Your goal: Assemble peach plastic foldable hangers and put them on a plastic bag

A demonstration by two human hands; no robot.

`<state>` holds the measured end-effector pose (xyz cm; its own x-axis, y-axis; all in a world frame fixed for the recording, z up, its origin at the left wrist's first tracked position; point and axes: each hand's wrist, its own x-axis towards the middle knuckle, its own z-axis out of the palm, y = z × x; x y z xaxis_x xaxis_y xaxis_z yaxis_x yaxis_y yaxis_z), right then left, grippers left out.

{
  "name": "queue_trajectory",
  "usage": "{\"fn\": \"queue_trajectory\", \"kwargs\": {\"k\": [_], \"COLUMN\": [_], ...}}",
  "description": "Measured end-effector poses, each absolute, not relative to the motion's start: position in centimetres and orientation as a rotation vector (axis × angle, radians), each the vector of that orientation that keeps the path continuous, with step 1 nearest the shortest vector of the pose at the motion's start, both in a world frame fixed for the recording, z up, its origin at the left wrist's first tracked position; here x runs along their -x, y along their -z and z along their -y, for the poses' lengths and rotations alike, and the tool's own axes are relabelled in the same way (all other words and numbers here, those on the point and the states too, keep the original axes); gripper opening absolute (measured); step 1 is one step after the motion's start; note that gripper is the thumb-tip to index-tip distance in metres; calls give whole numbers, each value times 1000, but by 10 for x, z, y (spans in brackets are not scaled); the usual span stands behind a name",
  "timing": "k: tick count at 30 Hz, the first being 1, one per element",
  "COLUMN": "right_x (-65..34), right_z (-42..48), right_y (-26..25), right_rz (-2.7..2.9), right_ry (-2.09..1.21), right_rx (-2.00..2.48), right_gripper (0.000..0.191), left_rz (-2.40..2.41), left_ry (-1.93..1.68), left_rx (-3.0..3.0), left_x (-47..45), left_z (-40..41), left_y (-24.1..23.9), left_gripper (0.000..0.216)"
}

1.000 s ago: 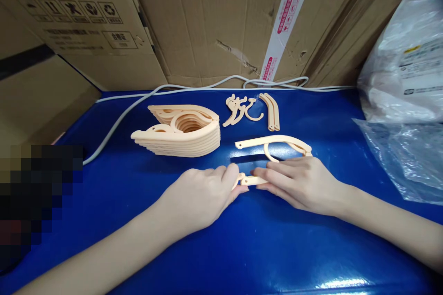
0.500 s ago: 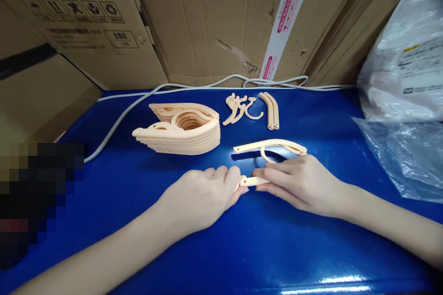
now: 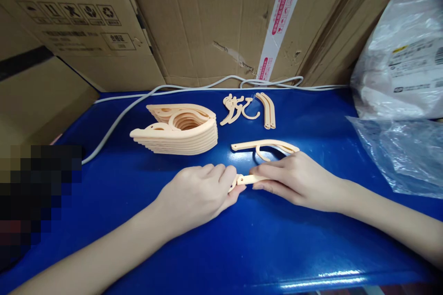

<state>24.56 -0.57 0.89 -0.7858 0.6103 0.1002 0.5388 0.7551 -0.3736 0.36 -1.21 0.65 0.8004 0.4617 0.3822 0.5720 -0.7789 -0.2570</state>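
Note:
Beige plastic folding-hanger parts lie on the blue surface. My right hand [image 3: 289, 177] is closed around a folding hanger [image 3: 251, 146]; one arm and the hook show beyond my fingers, and the other arm's end, with a small hole, sticks out toward the left. My left hand [image 3: 204, 191] is closed, pinching a small beige part [image 3: 233, 186] against that arm's end. Most of this part is hidden by my left fingers. Farther back and left sits a stack of folded hangers [image 3: 176, 140].
Loose hooks [image 3: 249, 109] and curved hanger arms [image 3: 267, 111] lie at the back. A white cable [image 3: 128, 110] runs along the cardboard boxes [image 3: 207, 18]. At the right are a white wrapped bundle [image 3: 401, 55] and clear plastic film [image 3: 408, 161].
Both hands keep their hold at the joint. The hanger in my right hand has turned slightly. The whole view has shifted a little.

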Motion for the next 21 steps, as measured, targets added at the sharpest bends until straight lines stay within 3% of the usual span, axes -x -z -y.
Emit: {"fn": "queue_trajectory", "kwargs": {"k": [21], "right_x": [-246], "right_z": [7], "right_y": [-6], "right_rz": [2760], "right_ry": [-221], "right_rx": [869], "right_gripper": [38], "left_rz": [767], "left_ry": [565], "left_rx": [2731], "left_x": [1], "left_z": [3], "left_y": [-4], "left_gripper": [32]}}
